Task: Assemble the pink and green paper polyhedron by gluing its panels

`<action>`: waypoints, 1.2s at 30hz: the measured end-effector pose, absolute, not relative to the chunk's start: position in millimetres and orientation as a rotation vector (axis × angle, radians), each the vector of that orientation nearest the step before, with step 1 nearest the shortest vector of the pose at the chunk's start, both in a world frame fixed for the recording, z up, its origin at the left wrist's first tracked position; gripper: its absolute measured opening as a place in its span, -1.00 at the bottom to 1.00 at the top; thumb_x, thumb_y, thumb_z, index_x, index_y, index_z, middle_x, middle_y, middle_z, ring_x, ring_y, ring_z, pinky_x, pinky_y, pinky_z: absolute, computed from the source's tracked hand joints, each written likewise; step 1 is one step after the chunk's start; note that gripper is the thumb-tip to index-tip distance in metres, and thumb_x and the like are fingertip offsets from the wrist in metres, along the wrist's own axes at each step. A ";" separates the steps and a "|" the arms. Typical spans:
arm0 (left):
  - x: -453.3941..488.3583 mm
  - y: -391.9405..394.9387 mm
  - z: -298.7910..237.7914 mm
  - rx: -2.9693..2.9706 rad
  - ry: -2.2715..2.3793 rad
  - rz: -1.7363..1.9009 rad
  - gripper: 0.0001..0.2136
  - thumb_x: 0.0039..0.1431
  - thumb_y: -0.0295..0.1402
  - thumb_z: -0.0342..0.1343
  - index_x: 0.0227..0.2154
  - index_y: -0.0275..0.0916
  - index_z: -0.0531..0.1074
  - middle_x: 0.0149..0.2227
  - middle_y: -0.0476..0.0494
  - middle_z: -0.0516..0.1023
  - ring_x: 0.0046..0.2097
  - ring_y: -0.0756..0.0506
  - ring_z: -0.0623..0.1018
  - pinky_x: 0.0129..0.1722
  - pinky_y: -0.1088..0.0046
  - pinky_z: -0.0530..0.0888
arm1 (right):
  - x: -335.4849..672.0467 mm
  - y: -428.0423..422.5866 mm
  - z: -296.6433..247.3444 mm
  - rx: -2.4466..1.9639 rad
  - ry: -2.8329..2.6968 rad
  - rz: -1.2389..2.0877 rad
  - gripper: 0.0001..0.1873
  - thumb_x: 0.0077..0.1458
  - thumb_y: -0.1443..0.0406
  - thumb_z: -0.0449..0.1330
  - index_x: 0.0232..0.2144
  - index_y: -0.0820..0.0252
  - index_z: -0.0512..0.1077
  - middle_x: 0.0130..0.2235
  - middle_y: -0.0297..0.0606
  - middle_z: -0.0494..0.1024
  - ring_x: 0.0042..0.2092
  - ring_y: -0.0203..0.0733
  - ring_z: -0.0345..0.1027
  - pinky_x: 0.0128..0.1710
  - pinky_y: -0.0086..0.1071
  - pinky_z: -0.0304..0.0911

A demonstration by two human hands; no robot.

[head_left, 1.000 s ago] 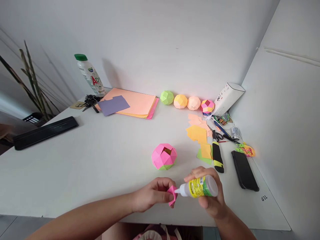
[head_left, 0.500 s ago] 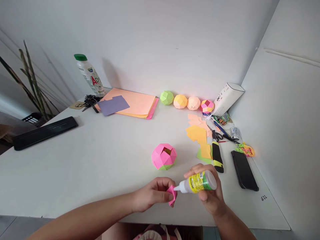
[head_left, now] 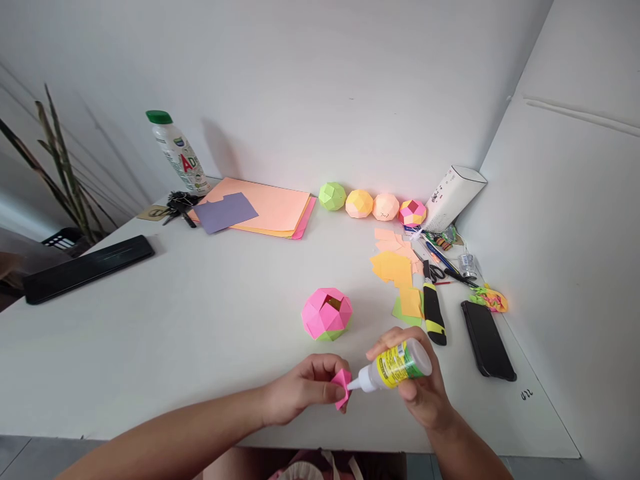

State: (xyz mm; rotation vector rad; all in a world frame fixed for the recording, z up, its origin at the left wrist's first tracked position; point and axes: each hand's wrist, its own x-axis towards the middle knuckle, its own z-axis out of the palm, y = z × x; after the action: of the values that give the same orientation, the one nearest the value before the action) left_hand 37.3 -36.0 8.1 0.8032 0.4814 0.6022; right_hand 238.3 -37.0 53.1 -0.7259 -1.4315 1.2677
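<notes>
A small folded piece of pink paper (head_left: 343,380) is pinched between the thumb and fingers of my left hand (head_left: 313,387), near the front edge of the table. My right hand (head_left: 425,383) is wrapped round a glue bottle (head_left: 395,367) with a yellow and green label. The bottle lies almost level, and its white nozzle tip meets the right side of the pink piece. Just beyond my hands sits a faceted paper ball (head_left: 325,313), pink above and green below, with an opening in its top.
Four paper balls, counted as several (head_left: 333,197), line the wall. Paper pieces (head_left: 395,267), a yellow-black cutter (head_left: 434,313), scissors (head_left: 437,272) and a phone (head_left: 487,340) lie at right. Paper sheets (head_left: 270,200), a bottle (head_left: 180,157) and a black case (head_left: 90,267) are at left.
The nozzle tip has slid slightly lower along the edge of the pink piece, and the bottle's angle has shifted a little. Both hands keep their grips; the view has moved slightly.
</notes>
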 end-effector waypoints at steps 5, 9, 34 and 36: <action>36.8 -35.7 7.8 0.818 0.422 0.639 -0.78 0.04 -0.27 0.29 -0.49 -0.32 0.44 -0.51 -0.06 0.47 -0.41 0.00 0.41 -0.30 0.46 0.33 | 239.7 -34.6 50.5 -0.714 -1.293 1.354 -0.56 -0.02 -0.08 0.29 -0.21 0.05 0.43 -0.34 -0.23 0.56 -0.41 -0.18 0.36 -0.47 -0.35 0.28; 35.1 -33.8 6.6 0.865 0.336 0.696 -0.78 0.06 -0.27 0.29 -0.48 -0.31 0.43 -0.46 -0.08 0.47 -0.37 -0.02 0.41 -0.29 0.44 0.32 | 240.1 -26.4 55.6 -0.762 -0.905 1.533 -0.66 0.01 -0.05 0.29 -0.27 0.01 0.48 -0.34 -0.27 0.59 -0.58 -0.31 0.24 -0.67 -0.44 0.16; 25.9 -28.0 5.5 1.079 0.309 0.709 -0.70 0.08 -0.20 0.25 -0.55 -0.30 0.33 -0.43 -0.09 0.39 -0.37 -0.01 0.31 -0.32 0.43 0.20 | 241.2 2.2 22.2 -1.322 -1.103 0.888 -0.53 0.05 0.13 0.23 -0.59 0.10 0.00 -0.36 -0.29 0.43 -0.40 -0.24 0.33 -0.42 -0.37 0.24; 26.0 -27.4 5.8 1.066 0.311 0.711 -0.71 0.08 -0.21 0.26 -0.55 -0.30 0.35 -0.43 -0.09 0.39 -0.38 -0.01 0.31 -0.33 0.44 0.19 | 241.3 6.3 19.2 -1.366 -1.213 0.788 -0.56 0.05 0.15 0.22 -0.60 0.09 0.02 -0.38 -0.29 0.40 -0.40 -0.22 0.29 -0.46 -0.39 0.18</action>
State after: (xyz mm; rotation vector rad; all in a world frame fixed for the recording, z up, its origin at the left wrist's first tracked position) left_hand 26.0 -27.4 5.8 1.0662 0.3106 0.7111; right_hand 241.3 6.3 19.2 -1.3664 -1.2129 0.7883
